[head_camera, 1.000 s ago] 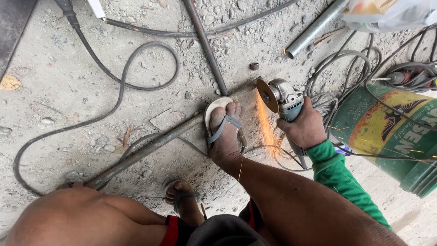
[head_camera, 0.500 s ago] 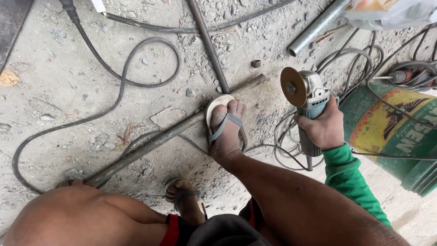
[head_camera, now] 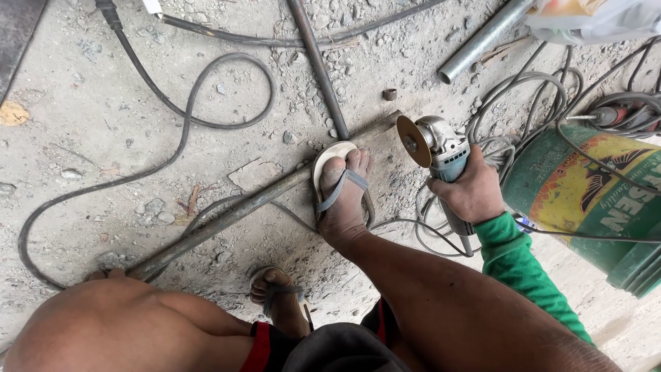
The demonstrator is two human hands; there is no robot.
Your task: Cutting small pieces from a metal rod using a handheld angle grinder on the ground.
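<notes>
The angle grinder (head_camera: 441, 155) now hangs just off the end of the long steel bar (head_camera: 255, 203), its sparks gone, so the cut looks paused. The right hand (head_camera: 468, 193) wraps its body; the left hand is out of view. A sandalled foot (head_camera: 341, 193) pins the bar.

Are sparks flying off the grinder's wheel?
No, the angle grinder in the right hand shows a bare disc with no sparks around it.

Left hand seemingly hidden; green bucket (head_camera: 585, 200) edge-cropped.
</notes>
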